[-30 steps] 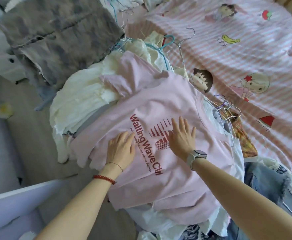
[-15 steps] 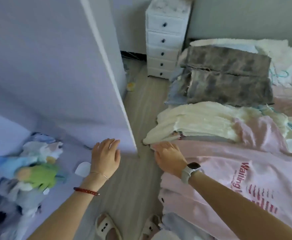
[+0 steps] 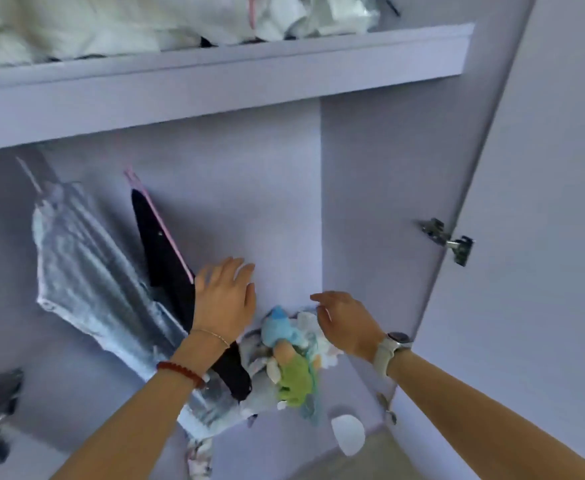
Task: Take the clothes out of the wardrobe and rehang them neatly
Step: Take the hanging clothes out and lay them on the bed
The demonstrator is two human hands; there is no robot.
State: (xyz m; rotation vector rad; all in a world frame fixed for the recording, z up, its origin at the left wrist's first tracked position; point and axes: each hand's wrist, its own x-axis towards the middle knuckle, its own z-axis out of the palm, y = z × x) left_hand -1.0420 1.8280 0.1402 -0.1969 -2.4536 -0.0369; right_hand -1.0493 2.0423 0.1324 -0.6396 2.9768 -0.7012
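change: view swung off the bed pile into the wardrobe (image 3: 370,209); both hands left the pink printed tee and are now raised inside the cupboard.
left hand: left hand (image 3: 223,299), fingers straight and together, holding nothing; it sits just in front of the black garment (image 3: 166,258), contact unclear. Red bead bracelet (image 3: 180,370) and thin chain on that wrist.
right hand: right hand (image 3: 348,323), fingers loosely bent, gripping nothing; hovers just above and right of the soft toy bundle (image 3: 289,355). Watch (image 3: 393,348) on the wrist.
clothes: black garment hangs on a pink hanger (image 3: 161,216); left of it, touching, a pale blue-grey garment (image 3: 93,282) on its own hanger. Both lean rightwards in this tilted view. The rail is hidden under the shelf (image 3: 214,74).
further out: white crumpled laundry (image 3: 128,22) on the top shelf; door hinge (image 3: 446,239) far right; a white round thing (image 3: 348,438) near the cupboard floor.
step: likely reaching for the next hanger, black one nearest.
risk: pulling the black garment may drag the touching grey one off its hanger; garment could slip off the pink hanger if tugged by fabric, not hook; right forearm may knock the toys down.
writing: none readable here; motion blur throughout.
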